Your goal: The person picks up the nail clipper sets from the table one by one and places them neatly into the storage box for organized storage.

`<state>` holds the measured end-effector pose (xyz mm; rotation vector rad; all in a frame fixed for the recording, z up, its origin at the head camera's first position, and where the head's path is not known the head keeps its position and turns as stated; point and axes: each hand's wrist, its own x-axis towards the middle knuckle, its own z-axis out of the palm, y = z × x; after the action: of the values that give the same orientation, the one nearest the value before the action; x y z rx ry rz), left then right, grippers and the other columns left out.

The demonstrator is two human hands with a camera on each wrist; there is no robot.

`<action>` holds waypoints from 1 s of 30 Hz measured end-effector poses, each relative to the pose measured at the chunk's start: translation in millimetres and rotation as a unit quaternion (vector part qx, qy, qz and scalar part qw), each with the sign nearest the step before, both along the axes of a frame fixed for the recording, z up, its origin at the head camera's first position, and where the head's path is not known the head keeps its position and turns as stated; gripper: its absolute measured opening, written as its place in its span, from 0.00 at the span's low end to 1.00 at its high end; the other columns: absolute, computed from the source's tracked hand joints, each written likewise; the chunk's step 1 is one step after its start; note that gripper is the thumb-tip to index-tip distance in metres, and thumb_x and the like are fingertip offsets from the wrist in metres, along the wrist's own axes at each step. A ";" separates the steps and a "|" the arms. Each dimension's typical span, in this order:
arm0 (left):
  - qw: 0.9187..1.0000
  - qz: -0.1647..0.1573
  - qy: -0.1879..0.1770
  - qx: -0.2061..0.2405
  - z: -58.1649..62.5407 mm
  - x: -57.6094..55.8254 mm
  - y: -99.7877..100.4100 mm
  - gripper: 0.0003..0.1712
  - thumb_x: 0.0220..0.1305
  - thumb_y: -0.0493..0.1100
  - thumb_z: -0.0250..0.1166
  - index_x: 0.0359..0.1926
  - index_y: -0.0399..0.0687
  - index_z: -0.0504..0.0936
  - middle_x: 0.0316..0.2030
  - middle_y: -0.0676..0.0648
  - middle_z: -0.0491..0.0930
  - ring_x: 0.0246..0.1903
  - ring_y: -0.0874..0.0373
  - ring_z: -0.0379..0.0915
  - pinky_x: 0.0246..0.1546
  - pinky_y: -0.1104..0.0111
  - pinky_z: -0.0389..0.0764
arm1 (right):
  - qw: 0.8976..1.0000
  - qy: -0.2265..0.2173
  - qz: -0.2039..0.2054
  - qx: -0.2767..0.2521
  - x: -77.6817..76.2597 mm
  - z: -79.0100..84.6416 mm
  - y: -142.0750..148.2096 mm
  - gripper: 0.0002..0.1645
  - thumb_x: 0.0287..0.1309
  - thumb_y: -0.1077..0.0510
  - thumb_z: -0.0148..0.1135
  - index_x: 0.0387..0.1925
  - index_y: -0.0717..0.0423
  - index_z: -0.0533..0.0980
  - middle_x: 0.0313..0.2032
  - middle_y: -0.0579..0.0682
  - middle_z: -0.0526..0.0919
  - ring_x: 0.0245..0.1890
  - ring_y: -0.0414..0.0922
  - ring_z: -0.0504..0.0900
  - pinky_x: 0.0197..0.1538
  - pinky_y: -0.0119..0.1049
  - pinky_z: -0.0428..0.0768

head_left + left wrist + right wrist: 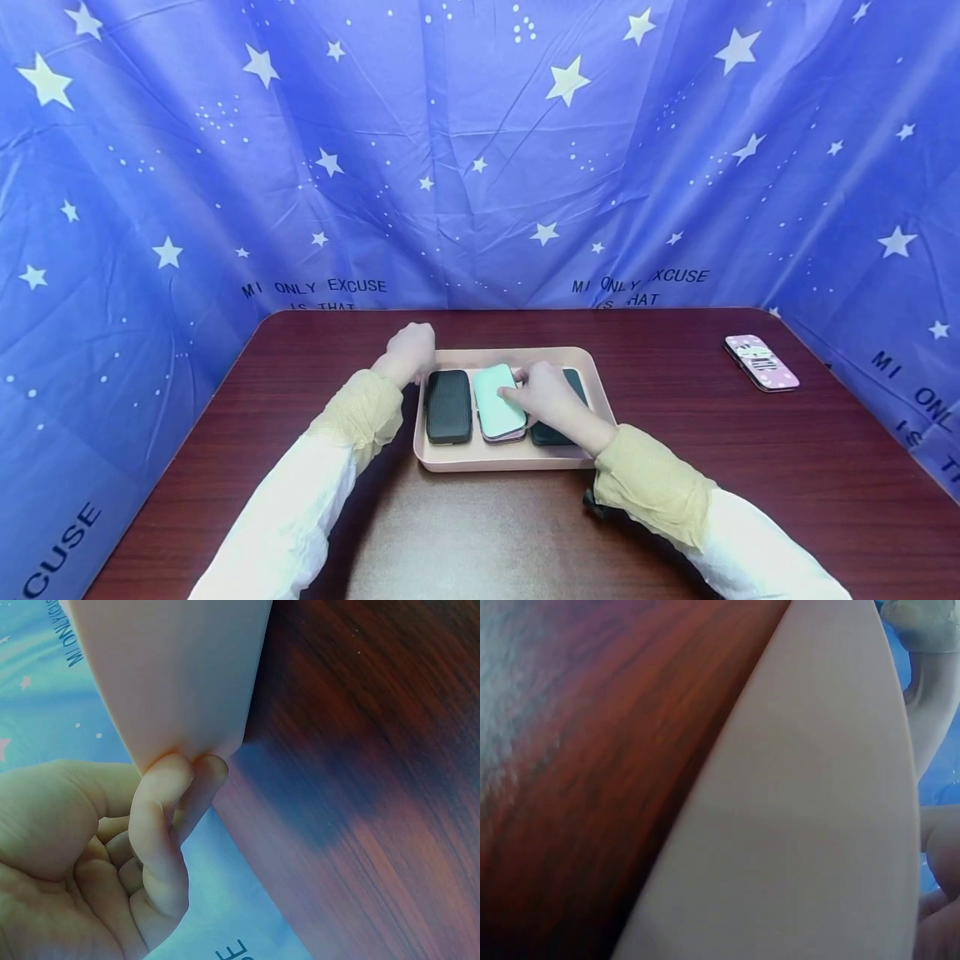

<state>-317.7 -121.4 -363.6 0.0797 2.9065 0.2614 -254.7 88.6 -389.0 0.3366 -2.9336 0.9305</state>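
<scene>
A pale pink tray (495,460) stands on the table with several flat cases in it. My left hand (412,346) pinches the tray's far left corner between thumb and fingers, as the left wrist view shows. My right hand (551,396) reaches into the tray and holds a mint-green case (497,404) by its right side. Pink shows under that case's near edge; whether it is a second case I cannot tell. A black ribbed case (448,408) lies to its left. On the right lies a dark green case (553,436), partly covered by my right hand.
The dark red wooden table (300,417) carries a pink patterned case (761,363) near its far right corner. Blue star-printed cloth (480,208) hangs behind and on both sides. Something small and black (597,505) shows under my right cuff.
</scene>
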 end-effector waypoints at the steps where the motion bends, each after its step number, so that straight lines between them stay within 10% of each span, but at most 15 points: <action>1: 1.000 0.001 0.000 0.000 0.1 0.0 0.0 0.03 0.52 0.31 0.60 0.27 0.40 0.79 0.07 0.50 0.77 0.11 0.60 0.77 0.18 0.67 0.78 | 1.000 -0.004 0.002 0.001 0.8 0.9 -0.4 0.18 0.48 0.52 0.70 0.34 0.63 0.83 0.20 0.49 0.83 0.18 0.36 0.75 0.27 0.30 0.78; 6: 1.000 0.003 0.001 0.001 0.5 0.3 -0.1 0.02 0.53 0.32 0.60 0.30 0.40 0.78 0.07 0.50 0.77 0.11 0.60 0.77 0.19 0.67 0.78 | 0.999 -0.041 0.004 -0.011 2.6 1.9 -1.9 0.18 0.52 0.53 0.69 0.35 0.66 0.81 0.20 0.53 0.83 0.08 0.40 0.78 0.16 0.30 0.78; 14: 1.000 0.002 -0.001 0.002 0.8 0.7 0.4 0.03 0.53 0.31 0.60 0.28 0.40 0.79 0.07 0.50 0.77 0.11 0.60 0.77 0.18 0.67 0.78 | 0.998 -0.024 0.013 0.054 4.6 6.8 -4.5 0.25 0.53 0.51 0.67 0.08 0.53 0.67 0.05 0.46 0.71 0.05 0.38 0.75 0.14 0.28 0.74; 30: 1.000 -0.002 -0.004 -0.003 1.0 0.1 0.7 0.04 0.53 0.31 0.61 0.31 0.40 0.78 0.08 0.50 0.77 0.12 0.59 0.78 0.19 0.67 0.78 | 0.996 -0.053 0.004 0.076 4.5 9.4 -5.2 0.27 0.53 0.51 0.67 0.06 0.53 0.67 0.02 0.46 0.71 0.04 0.36 0.74 0.24 0.30 0.81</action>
<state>-317.6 -120.7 -362.6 0.0831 2.8987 0.2532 -250.2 83.4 -379.6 0.3137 -3.1099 0.7500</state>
